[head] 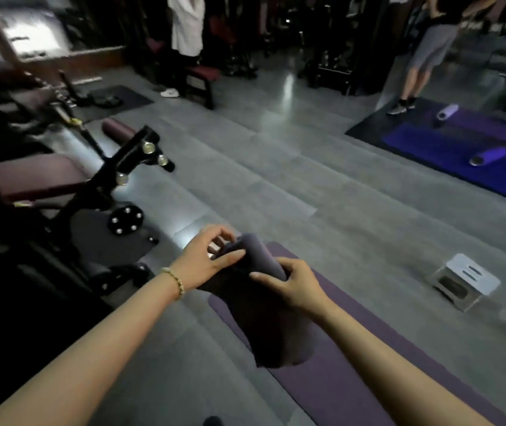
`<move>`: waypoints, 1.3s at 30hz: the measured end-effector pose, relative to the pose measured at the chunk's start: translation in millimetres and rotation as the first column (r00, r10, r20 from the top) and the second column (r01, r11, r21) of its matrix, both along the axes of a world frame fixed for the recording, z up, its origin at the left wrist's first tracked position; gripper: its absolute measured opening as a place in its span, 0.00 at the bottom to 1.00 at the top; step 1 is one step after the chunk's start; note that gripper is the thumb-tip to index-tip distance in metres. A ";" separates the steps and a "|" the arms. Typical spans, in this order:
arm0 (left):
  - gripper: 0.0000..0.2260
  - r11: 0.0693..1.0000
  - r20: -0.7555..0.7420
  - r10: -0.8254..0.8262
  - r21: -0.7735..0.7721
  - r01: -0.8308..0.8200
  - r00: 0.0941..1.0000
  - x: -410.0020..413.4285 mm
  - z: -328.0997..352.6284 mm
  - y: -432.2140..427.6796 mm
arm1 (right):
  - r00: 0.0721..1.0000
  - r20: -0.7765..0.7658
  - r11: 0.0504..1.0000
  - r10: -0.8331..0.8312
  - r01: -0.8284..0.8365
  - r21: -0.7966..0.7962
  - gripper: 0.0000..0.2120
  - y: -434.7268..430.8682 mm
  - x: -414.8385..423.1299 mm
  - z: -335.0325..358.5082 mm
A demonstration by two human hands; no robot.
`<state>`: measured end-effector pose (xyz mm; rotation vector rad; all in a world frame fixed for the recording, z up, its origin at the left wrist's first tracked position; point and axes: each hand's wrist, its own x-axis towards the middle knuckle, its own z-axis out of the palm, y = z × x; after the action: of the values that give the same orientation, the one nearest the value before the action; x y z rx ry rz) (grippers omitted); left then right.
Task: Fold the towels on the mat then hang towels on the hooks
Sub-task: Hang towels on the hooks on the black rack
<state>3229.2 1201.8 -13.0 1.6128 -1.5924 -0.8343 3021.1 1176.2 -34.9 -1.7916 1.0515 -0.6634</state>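
Observation:
A dark purple-grey towel [276, 321] hangs in the air above a purple mat [353, 364] on the grey floor. My left hand [208, 259], with a bead bracelet at the wrist, pinches the towel's bunched top edge. My right hand [294, 284] grips the same top edge just to the right. The towel's lower part droops toward the mat. No hooks are in view.
A black and maroon weight bench [61, 186] stands close at the left. A small white step box [466, 281] sits on the floor at the right. A blue mat with two rolled items [488, 155] lies far right. Two people stand at the back.

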 end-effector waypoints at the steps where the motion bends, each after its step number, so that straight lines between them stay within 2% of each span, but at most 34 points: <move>1: 0.09 0.999 0.015 0.041 0.002 -0.041 0.999 19.8 4.7 17.1 | 0.999 -0.005 0.999 0.032 -0.032 -0.002 0.13 6.3 23.1 3.8; 2: 0.08 0.997 0.019 0.073 -0.001 -0.073 0.997 39.3 8.4 34.0 | 0.998 -0.011 0.998 0.069 -0.069 -0.009 0.09 14.5 46.9 8.4; 4: 0.06 0.990 -0.015 0.135 0.032 -0.134 0.991 75.0 17.5 65.3 | 0.987 -0.032 0.987 0.155 -0.157 -0.043 0.14 31.5 93.3 17.6; 8: 0.35 0.962 0.024 0.262 0.072 -0.263 0.965 160.4 35.9 116.3 | 0.944 -0.035 0.944 0.327 -0.328 -0.029 0.11 65.5 193.3 31.6; 10: 0.38 0.939 0.100 0.305 0.133 -0.317 0.947 205.5 44.6 139.3 | 0.920 -0.020 0.919 0.391 -0.392 -0.052 0.19 86.0 244.5 34.4; 12: 0.33 0.928 0.180 0.302 0.171 -0.332 0.936 248.6 53.9 160.7 | 0.898 -0.017 0.890 0.440 -0.439 -0.119 0.24 109.0 296.1 35.8; 13: 0.29 0.927 0.212 0.295 0.172 -0.332 0.932 268.7 59.6 171.8 | 0.887 -0.023 0.874 0.461 -0.459 -0.158 0.23 121.7 321.3 37.0; 15: 0.22 0.927 0.222 0.300 0.164 -0.339 0.928 310.2 69.6 195.1 | 0.853 -0.011 0.839 0.521 -0.515 -0.174 0.17 143.7 365.4 41.5; 17: 0.17 0.926 0.207 0.316 0.145 -0.349 0.926 349.8 82.6 218.9 | 0.801 0.035 0.798 0.598 -0.592 -0.111 0.13 161.6 403.1 47.8; 20: 0.14 0.931 0.172 0.319 0.128 -0.343 0.932 395.7 102.9 246.1 | 0.717 0.096 0.720 0.691 -0.694 0.003 0.15 173.7 449.2 61.7; 23: 0.13 0.938 0.209 0.307 0.098 -0.332 0.929 429.8 127.4 264.1 | 0.638 0.133 0.640 0.759 -0.767 0.027 0.16 171.7 490.6 76.4; 25: 0.12 0.933 0.233 0.320 0.090 -0.348 0.919 452.9 144.4 275.4 | 0.632 0.161 0.643 0.758 -0.765 -0.026 0.20 164.3 514.4 88.3; 27: 0.13 0.928 0.237 0.331 0.096 -0.361 0.913 476.4 156.7 285.3 | 0.636 0.134 0.650 0.760 -0.743 -0.161 0.25 154.7 537.0 100.2; 30: 0.11 0.922 0.224 0.339 0.116 -0.370 0.914 496.8 172.7 299.9 | 0.542 0.038 0.521 0.840 -0.785 -0.336 0.34 151.7 570.4 127.0; 32: 0.09 0.916 0.231 0.345 0.127 -0.380 0.910 502.5 187.3 309.5 | 0.491 -0.040 0.430 0.870 -0.796 -0.426 0.36 154.4 592.8 142.4; 33: 0.10 0.909 0.234 0.360 0.129 -0.396 0.903 505.6 195.1 316.0 | 0.454 -0.062 0.394 0.889 -0.825 -0.406 0.32 157.4 601.9 150.9; 36: 0.16 0.876 0.223 0.425 0.142 -0.460 0.878 511.9 222.1 339.8 | 0.262 -0.009 0.258 0.965 -0.956 -0.137 0.14 168.4 619.0 183.4; 39: 0.19 0.844 0.192 0.487 0.148 -0.516 0.852 513.8 245.4 366.9 | 0.112 0.149 0.114 0.982 -0.993 -0.004 0.14 176.6 631.3 217.6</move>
<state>3743.0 1568.8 232.4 2.1498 -1.1080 -0.6053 3652.4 1352.8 182.7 -1.8406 -0.4174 0.1991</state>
